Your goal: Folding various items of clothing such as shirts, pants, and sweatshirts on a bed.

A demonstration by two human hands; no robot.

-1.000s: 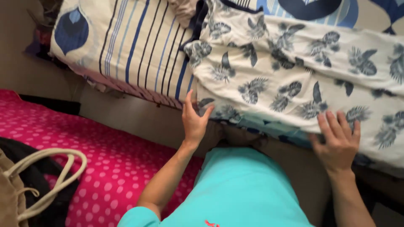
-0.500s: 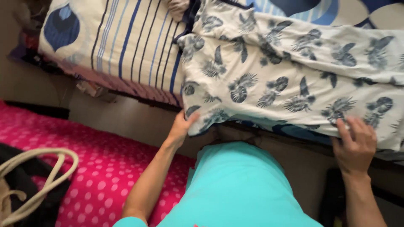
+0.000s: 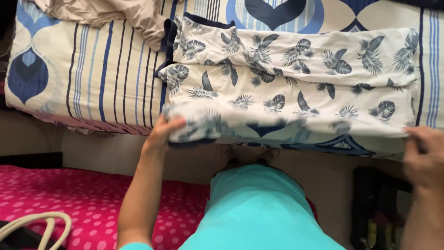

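Garment: white cloth with dark blue leaf print, spread flat on the bed; long axis running left to right along the bed's near edge.
Near hem: lifted off the bed and blurred, stretched between the two hands; the rest lying flat beyond it, farther from the body.
Left hand: at the garment's near left corner, fingers closed on the fabric with the thumb on top.
Right hand: at the garment's near right end, partly cut by the picture edge and blurred; fingers curled at the hem, seemingly pinching it, though the exact hold hard to make out.
Key relation: garment lying away from both grips toward the far side of the bed; each hand at one end of the long axis, neither clearly nearer the middle.
Bed cover: cream with blue stripes and dark blue drop shapes, under the garment and showing to its left.
Beige cloth: crumpled, just beyond the garment's far left corner.
Pink dotted fabric: well below and left of the garment, off the bed.
Cream strap loop: on the pink fabric, far from the garment.
Turquoise clothing: on the person's body, just below the garment's near edge.
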